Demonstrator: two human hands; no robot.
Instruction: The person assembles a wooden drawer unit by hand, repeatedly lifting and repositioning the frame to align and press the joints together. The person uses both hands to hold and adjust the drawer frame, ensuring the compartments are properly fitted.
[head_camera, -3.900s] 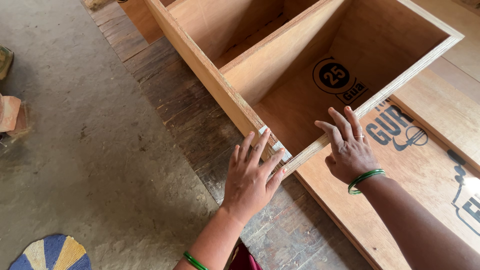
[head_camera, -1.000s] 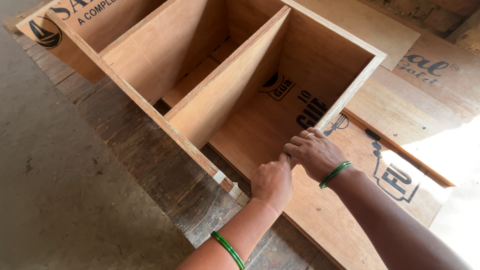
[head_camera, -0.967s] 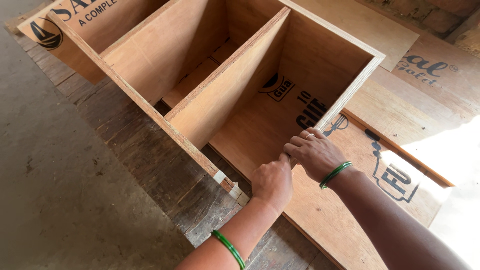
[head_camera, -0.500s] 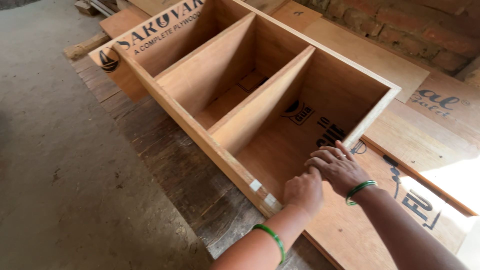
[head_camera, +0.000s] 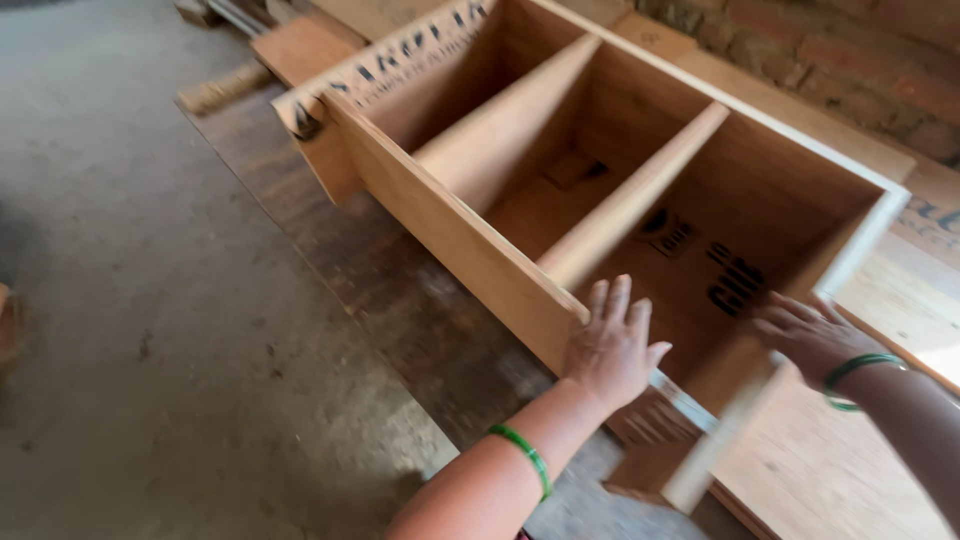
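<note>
Here, two hands at the near corner of a plywood box.

The box (head_camera: 470, 250) lies open side up on flat boards (head_camera: 840, 470) over a grey floor (head_camera: 130, 330), with a brick wall (head_camera: 850, 50) behind it; two dividers split it into three bays. The left hand (head_camera: 612, 345) rests on the box's near corner, fingers spread, pinching nothing. The right hand (head_camera: 805, 335), wearing a green bangle (head_camera: 855, 368), lies on the box's near end panel, fingers extended and blurred, so whether its grip clasps the edge cannot be told.
</note>
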